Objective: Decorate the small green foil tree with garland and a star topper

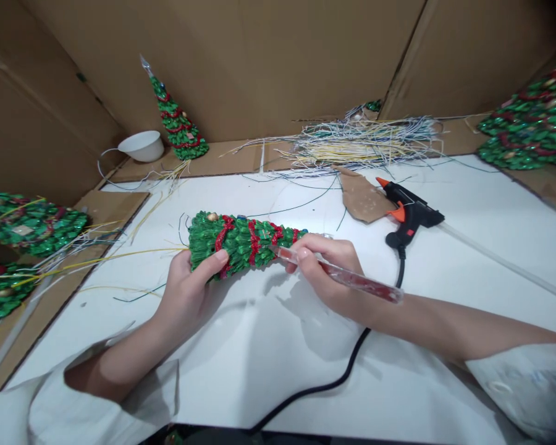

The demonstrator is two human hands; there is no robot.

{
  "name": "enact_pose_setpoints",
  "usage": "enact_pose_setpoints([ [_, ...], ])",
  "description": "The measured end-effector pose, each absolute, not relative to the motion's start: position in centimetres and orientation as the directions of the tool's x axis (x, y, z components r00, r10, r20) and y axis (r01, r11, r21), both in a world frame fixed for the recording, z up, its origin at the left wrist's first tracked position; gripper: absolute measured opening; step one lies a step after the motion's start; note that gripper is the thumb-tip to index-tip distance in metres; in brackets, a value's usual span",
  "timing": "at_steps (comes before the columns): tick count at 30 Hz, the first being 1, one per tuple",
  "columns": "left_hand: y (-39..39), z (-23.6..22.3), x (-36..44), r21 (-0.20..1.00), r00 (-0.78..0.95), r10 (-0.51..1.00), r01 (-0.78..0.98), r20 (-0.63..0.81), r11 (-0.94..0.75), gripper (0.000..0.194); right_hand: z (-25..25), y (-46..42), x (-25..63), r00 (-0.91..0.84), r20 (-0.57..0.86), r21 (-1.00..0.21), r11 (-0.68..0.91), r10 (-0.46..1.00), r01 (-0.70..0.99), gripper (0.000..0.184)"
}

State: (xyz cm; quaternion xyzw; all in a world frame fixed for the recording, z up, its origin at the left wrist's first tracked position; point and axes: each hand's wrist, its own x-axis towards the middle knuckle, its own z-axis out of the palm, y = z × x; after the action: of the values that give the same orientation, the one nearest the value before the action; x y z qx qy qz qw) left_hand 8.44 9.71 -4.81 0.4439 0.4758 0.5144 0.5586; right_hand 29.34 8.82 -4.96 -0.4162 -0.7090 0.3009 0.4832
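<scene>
A small green glittery cone tree (241, 240) with red garland bands lies on its side over the white table (259, 346). My left hand (188, 290) is closed around its wide base. My right hand (327, 269) is closed in a pen grip on a clear tube with red inside (352, 279). The tube's tip touches the tree near its narrow end.
A black and orange glue gun (410, 213) lies right of the tree, its cable (352, 364) running toward me. A brown card scrap (364, 198), a pile of thin wires (361, 142), a white bowl (141, 146), an upright tree (178, 120) and more trees (25, 225) (532, 123) surround the table. Cardboard walls stand behind.
</scene>
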Motion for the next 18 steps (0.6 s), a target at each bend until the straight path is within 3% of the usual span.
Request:
enact_pose_setpoints([
  [18,9.56,-5.07,8.42,0.989,0.006,0.998,-0.136,-0.058,0.058,0.016,-4.91,8.72,29.27,-0.198,0.353,-0.825,0.405,0.914,0.395,0.030],
])
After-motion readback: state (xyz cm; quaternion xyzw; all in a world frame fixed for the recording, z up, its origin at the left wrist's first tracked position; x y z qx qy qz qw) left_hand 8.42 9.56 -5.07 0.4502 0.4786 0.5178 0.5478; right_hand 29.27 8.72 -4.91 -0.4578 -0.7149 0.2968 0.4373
